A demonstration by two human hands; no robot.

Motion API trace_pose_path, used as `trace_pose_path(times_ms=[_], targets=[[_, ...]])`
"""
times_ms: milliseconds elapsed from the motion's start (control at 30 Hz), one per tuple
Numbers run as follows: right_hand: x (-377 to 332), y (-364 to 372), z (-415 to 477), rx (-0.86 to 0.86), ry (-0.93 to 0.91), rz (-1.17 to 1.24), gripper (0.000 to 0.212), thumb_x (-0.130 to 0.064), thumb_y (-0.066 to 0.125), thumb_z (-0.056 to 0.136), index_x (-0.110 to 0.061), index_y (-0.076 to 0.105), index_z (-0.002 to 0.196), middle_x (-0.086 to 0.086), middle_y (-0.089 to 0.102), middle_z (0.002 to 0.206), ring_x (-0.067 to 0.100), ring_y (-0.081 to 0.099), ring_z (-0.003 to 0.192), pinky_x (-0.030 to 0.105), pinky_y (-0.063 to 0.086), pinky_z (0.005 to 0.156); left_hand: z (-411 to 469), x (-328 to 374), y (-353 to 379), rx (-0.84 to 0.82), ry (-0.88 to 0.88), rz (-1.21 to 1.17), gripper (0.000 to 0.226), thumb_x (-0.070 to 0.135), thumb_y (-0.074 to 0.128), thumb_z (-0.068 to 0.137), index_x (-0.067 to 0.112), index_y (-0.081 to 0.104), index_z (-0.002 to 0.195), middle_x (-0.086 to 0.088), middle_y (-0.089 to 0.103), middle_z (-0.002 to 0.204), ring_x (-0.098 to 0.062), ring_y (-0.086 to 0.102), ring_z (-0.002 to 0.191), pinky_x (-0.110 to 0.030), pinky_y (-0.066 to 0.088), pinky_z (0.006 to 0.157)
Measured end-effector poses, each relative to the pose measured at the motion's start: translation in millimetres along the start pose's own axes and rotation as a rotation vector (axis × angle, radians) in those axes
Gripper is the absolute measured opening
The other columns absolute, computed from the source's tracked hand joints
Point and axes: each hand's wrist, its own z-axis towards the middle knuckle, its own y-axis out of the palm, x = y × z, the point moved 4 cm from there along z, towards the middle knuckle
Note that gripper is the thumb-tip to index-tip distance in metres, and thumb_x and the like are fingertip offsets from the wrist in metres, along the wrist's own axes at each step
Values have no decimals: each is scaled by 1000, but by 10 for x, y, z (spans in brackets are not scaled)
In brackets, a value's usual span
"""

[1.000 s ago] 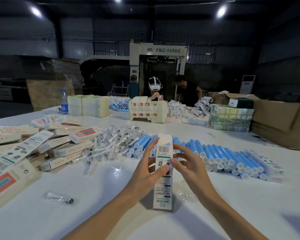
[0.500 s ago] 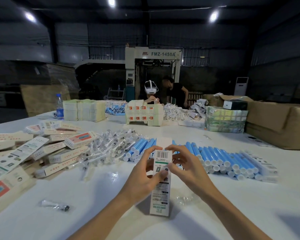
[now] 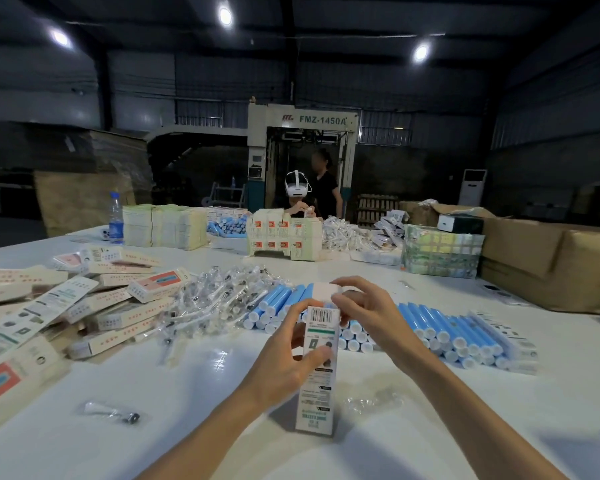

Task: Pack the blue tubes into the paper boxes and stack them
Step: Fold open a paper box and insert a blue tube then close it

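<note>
Holding a paper box upright on the bench, the left hand grips its side; the right hand pinches the top flap, which probably needs tucking shut next.

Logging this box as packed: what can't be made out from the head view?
Head view:
- Inside of the paper box: its walls hide whether anything is in it.
- Its top flap: the right hand covers part; tucked or not is unclear.
- Box print: too small.

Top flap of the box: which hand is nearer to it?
Right. The right hand curls over the top flap, fingers on it. The left hand grips the box lower down, around its middle, below the flap.
</note>
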Motion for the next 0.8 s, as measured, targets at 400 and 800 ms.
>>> trace_pose_path(times_ms=[400, 800], targets=[[-97, 21, 18, 56, -212, -311, 24, -9, 63, 103, -33, 64, 98, -18, 75, 95, 10, 73, 95, 23, 57, 76, 22, -23, 10, 3, 10, 40, 70, 43, 76, 91, 59, 34, 145, 16, 76, 115, -9, 72, 110, -36, 64, 90], [-75, -12, -92, 10, 78, 201, 6, -12, 77, 93, -11, 80, 99, 11, 79, 107, 28, 76, 103, 37, 63, 90, 10, -10, 15, -4, 9, 42, 69, 46, 75, 95, 65, 30, 144, 20, 73, 121, -5, 70, 115, -41, 61, 93]])
